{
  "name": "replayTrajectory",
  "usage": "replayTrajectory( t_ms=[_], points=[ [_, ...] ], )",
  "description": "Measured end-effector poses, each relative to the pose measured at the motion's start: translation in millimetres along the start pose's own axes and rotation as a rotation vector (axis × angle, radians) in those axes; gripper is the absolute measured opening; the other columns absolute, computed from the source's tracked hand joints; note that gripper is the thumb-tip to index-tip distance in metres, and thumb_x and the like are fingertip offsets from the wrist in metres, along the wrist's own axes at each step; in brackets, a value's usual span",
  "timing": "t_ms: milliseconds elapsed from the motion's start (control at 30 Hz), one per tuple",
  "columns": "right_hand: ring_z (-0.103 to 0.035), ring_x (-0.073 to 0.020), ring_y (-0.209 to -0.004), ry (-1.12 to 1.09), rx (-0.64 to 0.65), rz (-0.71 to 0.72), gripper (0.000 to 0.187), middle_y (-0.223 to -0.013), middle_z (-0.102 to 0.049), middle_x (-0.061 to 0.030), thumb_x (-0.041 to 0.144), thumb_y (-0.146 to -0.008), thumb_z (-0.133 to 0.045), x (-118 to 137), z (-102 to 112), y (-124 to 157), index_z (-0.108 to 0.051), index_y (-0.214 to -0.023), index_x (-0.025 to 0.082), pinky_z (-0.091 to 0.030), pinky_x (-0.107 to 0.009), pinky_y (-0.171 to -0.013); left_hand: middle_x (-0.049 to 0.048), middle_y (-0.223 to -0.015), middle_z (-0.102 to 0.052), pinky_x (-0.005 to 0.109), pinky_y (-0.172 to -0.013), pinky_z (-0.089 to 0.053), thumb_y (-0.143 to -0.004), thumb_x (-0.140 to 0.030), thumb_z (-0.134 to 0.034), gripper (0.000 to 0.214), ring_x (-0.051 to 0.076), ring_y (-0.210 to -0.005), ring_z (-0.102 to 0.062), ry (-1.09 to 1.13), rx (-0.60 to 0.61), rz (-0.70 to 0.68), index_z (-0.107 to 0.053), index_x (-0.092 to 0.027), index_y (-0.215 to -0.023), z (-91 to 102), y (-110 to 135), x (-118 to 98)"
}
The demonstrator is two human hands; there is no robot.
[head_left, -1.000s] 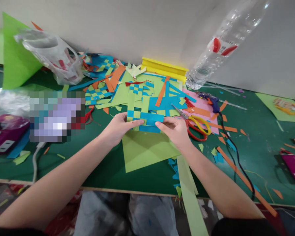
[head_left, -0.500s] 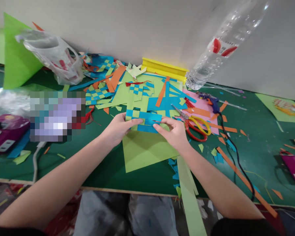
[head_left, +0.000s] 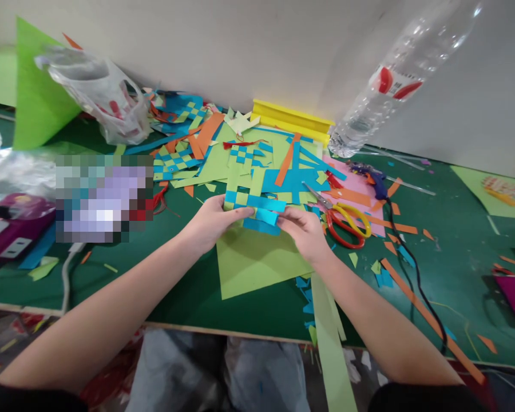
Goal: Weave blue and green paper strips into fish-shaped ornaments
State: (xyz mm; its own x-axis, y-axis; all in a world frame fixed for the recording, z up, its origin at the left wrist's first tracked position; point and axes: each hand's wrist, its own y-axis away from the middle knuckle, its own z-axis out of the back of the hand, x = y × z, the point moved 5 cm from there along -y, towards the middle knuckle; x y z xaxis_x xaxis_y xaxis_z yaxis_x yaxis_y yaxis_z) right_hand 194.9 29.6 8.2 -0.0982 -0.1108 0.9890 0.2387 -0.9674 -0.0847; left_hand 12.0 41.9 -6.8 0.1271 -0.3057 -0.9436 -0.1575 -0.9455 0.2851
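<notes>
A small weave of blue and light green paper strips [head_left: 241,200] is held up over a light green paper sheet [head_left: 257,269]. My left hand [head_left: 214,224] is closed on the woven left part, its thumb pressed on top. Toward the right, the loose blue strip ends [head_left: 266,217] stand apart from one another. My right hand [head_left: 302,232] pinches at the end of one blue strip, its fingertips partly hidden. Scissors with red and yellow handles [head_left: 347,224] lie just beyond my right hand. Behind the weave are more cut blue strips and a blue sheet [head_left: 274,180].
A clear plastic bottle [head_left: 386,86] leans at the back beside a yellow folded strip [head_left: 292,121]. A glue gun [head_left: 375,182] with a black cord lies right. At left are a plastic bag [head_left: 111,109], a pixelated object [head_left: 103,200] and a purple box [head_left: 17,226]. Orange scraps are scattered about.
The blue strip ends at the right have spread apart, the middle one now lifted and angled. My right hand has shifted slightly right and down. The whole view has moved slightly.
</notes>
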Motion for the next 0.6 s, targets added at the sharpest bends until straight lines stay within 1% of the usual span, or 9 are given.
replayTrajectory(
  t_ms=[100, 200, 300, 433, 533, 600],
  points=[
    [-0.064, -0.0173, -0.08, -0.102, 0.008, -0.067, 0.024, -0.079, -0.07, -0.001, 0.044, -0.066, -0.078, -6, -4, -2, -0.069, -0.073, 0.022, -0.052, -0.035, -0.08, 0.0076, -0.095, -0.075, 0.031, -0.079, -0.054, -0.059, -0.032, -0.086, 0.038, 0.019, -0.085, -0.069, -0.02, 0.027, -0.01, -0.072, -0.016, -0.09, -1.3, 0, 0],
    [-0.066, -0.0183, -0.084, -0.156, 0.014, -0.111, 0.029, -0.083, -0.072, -0.0019, 0.044, -0.06, -0.083, -10, -6, -2, -0.071, -0.075, 0.023, -0.053, -0.037, -0.083, 0.0077, -0.096, -0.075, 0.031, -0.079, -0.055, -0.059, -0.033, -0.086, 0.037, 0.019, -0.084, -0.069, -0.042, 0.037, -0.013, -0.072, -0.016, -0.089, -1.8, 1, 1],
    [-0.066, -0.017, -0.079, -0.186, 0.012, -0.143, 0.031, -0.079, -0.071, -0.0012, 0.043, -0.055, -0.086, -13, -7, -1, -0.071, -0.074, 0.023, -0.054, -0.035, -0.077, 0.0067, -0.091, -0.075, 0.031, -0.075, -0.055, -0.06, -0.034, -0.086, 0.035, 0.018, -0.078, -0.069, -0.056, 0.068, -0.01, -0.073, -0.017, -0.087, -3.8, 2, 2],
    [-0.065, -0.0137, -0.073, -0.227, 0.038, -0.172, 0.029, -0.077, -0.07, 0.0009, 0.038, -0.055, -0.087, -14, -8, 0, -0.068, -0.071, 0.022, -0.054, -0.03, -0.07, 0.0022, -0.078, -0.073, 0.029, -0.07, -0.055, -0.057, -0.028, -0.087, 0.027, 0.015, -0.068, -0.066, -0.092, 0.107, -0.031, -0.072, -0.019, -0.077, -8.5, 5, -3],
    [-0.065, -0.0131, -0.071, -0.247, 0.068, -0.229, 0.032, -0.076, -0.069, 0.0023, 0.035, -0.053, -0.088, -15, -9, 0, -0.067, -0.073, 0.021, -0.054, -0.029, -0.069, -0.0007, -0.066, -0.068, 0.029, -0.065, -0.054, -0.054, -0.027, -0.088, 0.024, 0.014, -0.061, -0.062, -0.159, 0.101, -0.058, -0.069, -0.019, -0.066, -11.2, 7, -10],
    [-0.064, -0.0124, -0.067, -0.233, 0.083, -0.255, 0.033, -0.072, -0.067, 0.0034, 0.036, -0.054, -0.088, -15, -9, 1, -0.067, -0.075, 0.021, -0.052, -0.028, -0.064, -0.0013, -0.061, -0.066, 0.029, -0.062, -0.053, -0.053, -0.028, -0.088, 0.025, 0.014, -0.059, -0.06, -0.203, 0.094, -0.078, -0.068, -0.019, -0.064, -12.0, 7, -12]
  ],
)
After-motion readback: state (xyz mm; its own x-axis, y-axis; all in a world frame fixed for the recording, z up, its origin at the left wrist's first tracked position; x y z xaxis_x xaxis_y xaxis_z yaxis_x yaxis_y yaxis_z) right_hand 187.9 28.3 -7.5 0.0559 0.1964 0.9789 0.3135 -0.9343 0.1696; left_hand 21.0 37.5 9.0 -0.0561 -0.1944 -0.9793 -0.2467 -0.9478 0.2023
